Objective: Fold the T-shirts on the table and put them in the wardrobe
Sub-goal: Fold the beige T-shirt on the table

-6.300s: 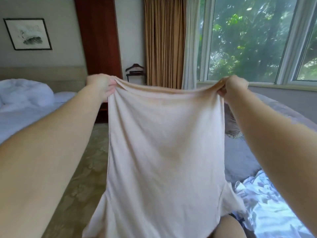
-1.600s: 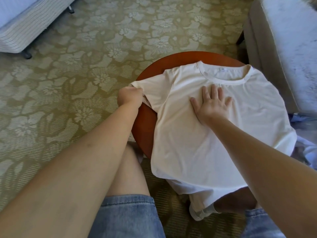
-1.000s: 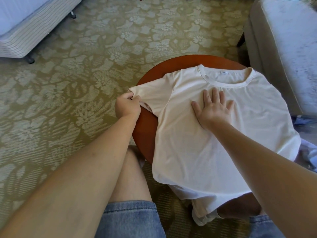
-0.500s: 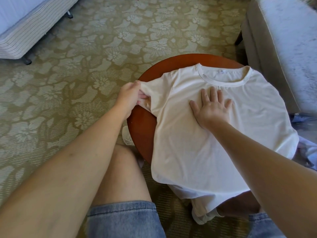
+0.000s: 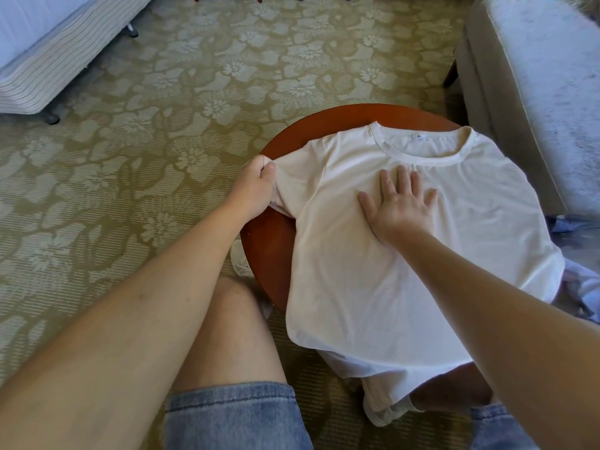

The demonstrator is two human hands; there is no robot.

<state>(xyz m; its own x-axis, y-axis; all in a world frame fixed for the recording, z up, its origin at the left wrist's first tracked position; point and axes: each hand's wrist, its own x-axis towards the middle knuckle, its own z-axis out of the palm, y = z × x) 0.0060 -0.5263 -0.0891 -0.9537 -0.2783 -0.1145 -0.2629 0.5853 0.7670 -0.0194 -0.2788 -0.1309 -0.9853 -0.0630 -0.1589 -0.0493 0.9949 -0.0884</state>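
Folding looks just begun: the cream T-shirt [image 5: 406, 254] lies face-up across the round table [image 5: 269, 251], the right hand [image 5: 397, 206] pressing flat on its chest while the left hand [image 5: 256, 186] pinches the sleeve, which probably next needs carrying inward over the body.

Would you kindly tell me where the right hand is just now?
In the head view, right of centre, the right hand lies flat on the T-shirt, just below its collar, over the round table.
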